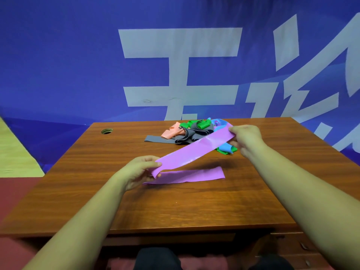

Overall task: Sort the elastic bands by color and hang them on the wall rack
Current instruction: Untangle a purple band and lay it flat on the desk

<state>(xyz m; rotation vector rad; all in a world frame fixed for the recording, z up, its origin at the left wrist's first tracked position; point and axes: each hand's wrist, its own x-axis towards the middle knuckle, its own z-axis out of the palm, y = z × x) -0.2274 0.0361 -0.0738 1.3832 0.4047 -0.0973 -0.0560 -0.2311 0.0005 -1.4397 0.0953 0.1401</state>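
Observation:
A purple elastic band is stretched in the air above the wooden desk. My left hand pinches its near end and my right hand pinches its far end. A second purple band lies flat on the desk just below. Behind them sits a tangled pile of bands: grey, orange, green and blue. No wall rack is in view.
A round cable hole is at the desk's far left corner. A blue banner with large white characters covers the wall behind. Desk drawers sit at the lower right, and red floor lies to the left.

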